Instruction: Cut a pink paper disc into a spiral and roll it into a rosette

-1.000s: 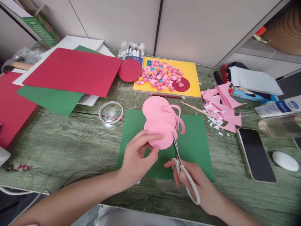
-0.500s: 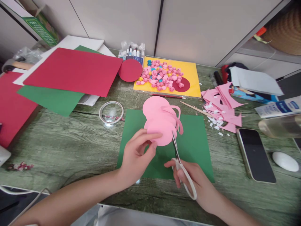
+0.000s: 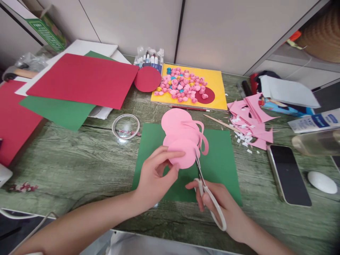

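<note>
Between the thumb and fingers of my left hand (image 3: 158,174) is a pink paper circle (image 3: 183,158), held just over a green paper sheet (image 3: 225,166). My right hand (image 3: 221,207) grips white-handled scissors (image 3: 216,209), whose blades meet the circle's right edge. A narrow strip cut from that edge curls up to the right of the blades, still joined to the circle as far as I can see. Behind the held circle lie more pink paper circles (image 3: 175,119), partly overlapped by it.
Beyond the green sheet, small paper rolls (image 3: 183,85) cover part of a yellow sheet (image 3: 216,79). Pink scraps (image 3: 252,120), a phone (image 3: 289,175) and a white mouse (image 3: 322,182) are at right. A tape roll (image 3: 114,128) and red sheet (image 3: 87,78) lie left.
The held circle has shifted slightly down and turned a little. The cut strip's curl reaches farther down and right. The scissor handles have spread wider apart.
</note>
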Demonstrator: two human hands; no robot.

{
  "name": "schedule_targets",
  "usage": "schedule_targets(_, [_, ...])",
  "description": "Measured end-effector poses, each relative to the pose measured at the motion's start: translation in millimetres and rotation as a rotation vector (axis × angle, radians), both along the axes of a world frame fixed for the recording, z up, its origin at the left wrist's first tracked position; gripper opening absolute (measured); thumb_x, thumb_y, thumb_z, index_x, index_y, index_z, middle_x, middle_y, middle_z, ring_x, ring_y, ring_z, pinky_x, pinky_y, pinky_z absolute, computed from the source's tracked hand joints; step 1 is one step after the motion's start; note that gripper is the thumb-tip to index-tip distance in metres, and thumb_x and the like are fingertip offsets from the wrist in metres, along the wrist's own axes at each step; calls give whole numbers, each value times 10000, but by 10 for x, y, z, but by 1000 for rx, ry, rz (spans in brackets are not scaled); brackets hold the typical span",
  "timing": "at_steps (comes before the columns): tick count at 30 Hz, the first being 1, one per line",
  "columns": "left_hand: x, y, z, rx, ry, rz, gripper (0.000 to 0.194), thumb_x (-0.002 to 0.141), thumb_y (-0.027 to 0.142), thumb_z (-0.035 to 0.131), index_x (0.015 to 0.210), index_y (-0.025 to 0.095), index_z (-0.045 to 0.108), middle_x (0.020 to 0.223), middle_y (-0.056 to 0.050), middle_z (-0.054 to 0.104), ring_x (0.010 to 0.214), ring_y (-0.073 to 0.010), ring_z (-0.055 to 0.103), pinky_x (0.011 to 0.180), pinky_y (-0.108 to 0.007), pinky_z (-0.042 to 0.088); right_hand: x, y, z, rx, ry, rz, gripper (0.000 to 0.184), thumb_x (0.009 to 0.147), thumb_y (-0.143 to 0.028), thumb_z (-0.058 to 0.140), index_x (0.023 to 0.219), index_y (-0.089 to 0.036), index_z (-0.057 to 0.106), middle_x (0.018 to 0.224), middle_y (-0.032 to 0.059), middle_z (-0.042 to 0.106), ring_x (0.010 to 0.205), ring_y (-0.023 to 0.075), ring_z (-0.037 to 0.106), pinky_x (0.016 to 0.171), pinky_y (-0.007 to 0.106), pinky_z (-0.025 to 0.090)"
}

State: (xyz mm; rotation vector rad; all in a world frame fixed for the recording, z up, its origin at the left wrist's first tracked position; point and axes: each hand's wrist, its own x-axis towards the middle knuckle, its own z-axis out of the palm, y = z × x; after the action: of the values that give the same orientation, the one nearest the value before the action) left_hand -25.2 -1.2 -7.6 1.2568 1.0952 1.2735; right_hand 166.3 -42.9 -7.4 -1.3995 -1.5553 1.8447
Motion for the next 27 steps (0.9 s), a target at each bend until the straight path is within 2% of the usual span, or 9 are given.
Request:
schedule_targets(9, [-6, 17, -13, 57, 12, 11, 236, 792, 57, 580, 875, 218, 731, 836, -34, 609, 757, -107, 579, 600, -182, 485, 21, -20, -61, -4, 12, 7, 483, 919, -588, 341, 938, -163, 571, 564, -49, 393, 531, 113, 427, 556, 250, 408])
schedule_targets(19, [6, 0, -19, -15, 1, 59, 231, 791, 107, 621, 973, 216, 714, 903, -45, 610, 840, -118, 597, 689, -194, 522, -11, -3, -30, -53, -15, -5, 586, 877, -665, 336, 957, -147, 597, 549, -47, 383, 522, 120, 433, 524, 249, 410])
schedule_targets(27, [14, -11, -16, -15, 22, 19, 231, 767, 67, 604, 926, 190, 719, 935, -76, 642, 854, -140, 612, 702, -214, 540, 18, -24, -36, 11, -5, 6, 488, 904, -600, 365, 958, -170, 591, 571, -36, 422, 531, 119, 404, 498, 239, 366])
